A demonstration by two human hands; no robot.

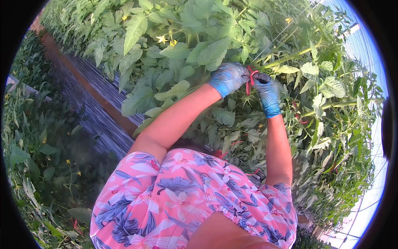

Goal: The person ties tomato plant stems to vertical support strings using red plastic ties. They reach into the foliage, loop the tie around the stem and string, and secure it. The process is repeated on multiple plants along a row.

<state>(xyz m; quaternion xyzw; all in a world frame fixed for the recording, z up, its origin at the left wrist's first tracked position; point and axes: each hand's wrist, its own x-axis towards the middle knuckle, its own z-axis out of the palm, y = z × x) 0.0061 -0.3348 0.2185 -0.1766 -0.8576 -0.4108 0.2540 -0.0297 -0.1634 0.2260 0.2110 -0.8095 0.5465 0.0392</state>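
A red ribbon tie (250,76) loops around a green tomato stem (281,60) and a thin string beside it. My left hand (229,77), in a blue glove with a whitish film over it, pinches the ribbon from the left. On the other side, my right hand (267,90), in a blue glove with dark-stained fingertips, closes its fingers at the ribbon. The two hands nearly touch. Broad tomato leaves (213,53) hang just above the left hand, and yellow tomato flowers (168,40) show farther up and to the left.
Dense tomato plants (335,87) surround the hands and continue down the right side. More red ties (220,153) show lower among the leaves. A brown strip (90,87) runs between bands of striped ground cover (99,109). Another plant row (49,149) stands at left.
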